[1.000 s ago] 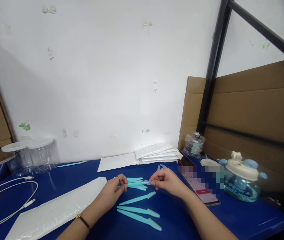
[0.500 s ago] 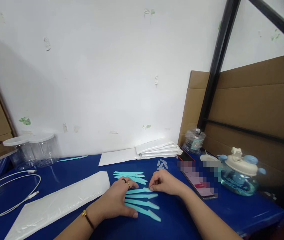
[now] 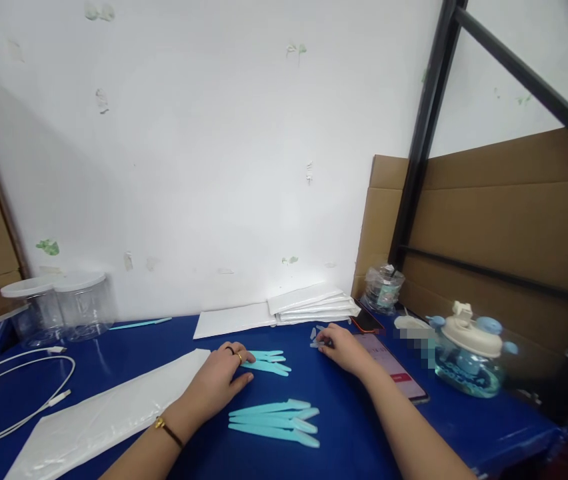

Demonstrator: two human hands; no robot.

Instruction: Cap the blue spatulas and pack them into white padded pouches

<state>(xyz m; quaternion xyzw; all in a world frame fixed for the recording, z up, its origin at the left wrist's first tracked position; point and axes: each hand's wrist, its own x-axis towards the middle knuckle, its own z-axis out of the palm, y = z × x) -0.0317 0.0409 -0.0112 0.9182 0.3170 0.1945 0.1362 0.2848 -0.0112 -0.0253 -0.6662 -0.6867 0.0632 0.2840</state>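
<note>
My left hand [image 3: 224, 377] reaches over the handle ends of the upper group of turquoise eyebrow razors [image 3: 267, 365]; its fingers rest on them, with the thumb apart. Closer to me lies a second group of eyebrow razors [image 3: 274, 422], fanned out with their blade ends to the right. My right hand [image 3: 341, 348] is at the small pile of clear plastic blade caps [image 3: 313, 335], thumb and fingertips pinched on one cap. The fingers partly cover the pile.
A white padded envelope [image 3: 114, 413] lies at left, near a white cable [image 3: 71, 373] and clear jars [image 3: 84, 307]. More envelopes [image 3: 314, 307] are stacked by the wall. A phone [image 3: 397, 373] and a water bottle [image 3: 471, 357] stand right. One razor [image 3: 139, 324] lies far left.
My left hand has moved up and left, off the nearer razors onto the upper group. My right hand has left the razor tip and reached to the caps. The nearer razors now lie closer together.
</note>
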